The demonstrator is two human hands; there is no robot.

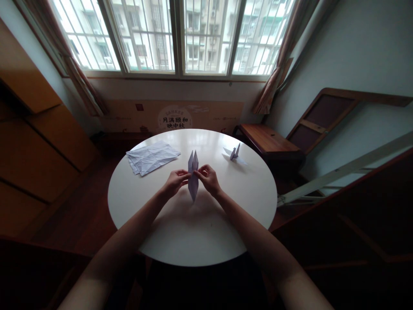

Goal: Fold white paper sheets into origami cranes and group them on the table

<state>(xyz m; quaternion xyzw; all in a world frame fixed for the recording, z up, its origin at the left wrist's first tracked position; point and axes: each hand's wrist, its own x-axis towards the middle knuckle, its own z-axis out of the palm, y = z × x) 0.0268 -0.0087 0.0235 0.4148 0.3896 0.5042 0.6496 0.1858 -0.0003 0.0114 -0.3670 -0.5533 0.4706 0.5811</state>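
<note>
A narrow folded piece of white paper (193,189) stands upright between my hands, above the middle of the table. Its far end splits into two slim points, and its near end tapers to one tip. My left hand (176,181) pinches its left edge between thumb and fingers. From the other side, my right hand (208,178) grips the right edge at about the same height, fingers curled. A finished-looking origami crane (235,154) rests on the table to the right, beyond my right hand. Creased white paper sheets (153,157) lie in a loose stack at the far left.
The round white table (193,241) has its near edge close to my body. A wooden bench (269,137) stands behind it on the right, with a brown-framed panel (322,116) leaning by the wall. Orange-brown cabinets (61,137) line the left; a barred window (148,34) is ahead.
</note>
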